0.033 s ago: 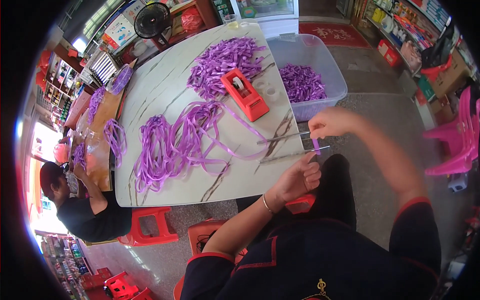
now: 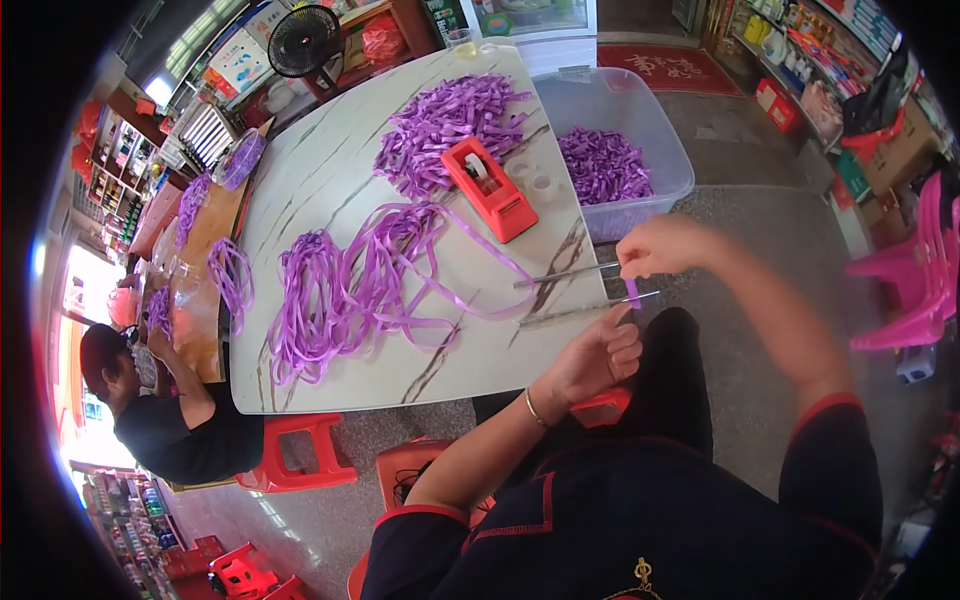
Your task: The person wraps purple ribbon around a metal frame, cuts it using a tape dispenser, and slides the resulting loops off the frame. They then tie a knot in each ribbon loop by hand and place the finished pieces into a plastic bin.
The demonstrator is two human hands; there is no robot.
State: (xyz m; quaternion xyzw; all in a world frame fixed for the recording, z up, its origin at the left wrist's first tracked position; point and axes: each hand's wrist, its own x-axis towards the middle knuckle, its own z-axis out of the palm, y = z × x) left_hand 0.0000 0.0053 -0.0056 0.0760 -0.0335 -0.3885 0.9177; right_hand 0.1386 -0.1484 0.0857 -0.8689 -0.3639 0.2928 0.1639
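Observation:
Two thin metal rods [image 2: 565, 273] reach out over the table's right edge. A short piece of purple ribbon [image 2: 633, 291] runs from my right fingers down to the nearer rod. My right hand [image 2: 660, 246] is closed in a pinch on the ribbon's upper end, beside the far rod's tip. Just below the nearer rod is my left hand [image 2: 598, 360], its fingers curled and its thumb up close to the ribbon's lower end. Whatever those fingers hold is hidden. On the table, long looped purple ribbons [image 2: 305, 305] lie in bunches to the left.
A red tape dispenser [image 2: 490, 190] stands beside a heap of short purple ribbon pieces [image 2: 450, 130] on the marble-patterned table [image 2: 340, 160]. Clear tape rolls [image 2: 543, 184] lie near it. A plastic tub [image 2: 675, 165] holds more pieces. At left, another person [image 2: 180, 400] sits with purple ribbons.

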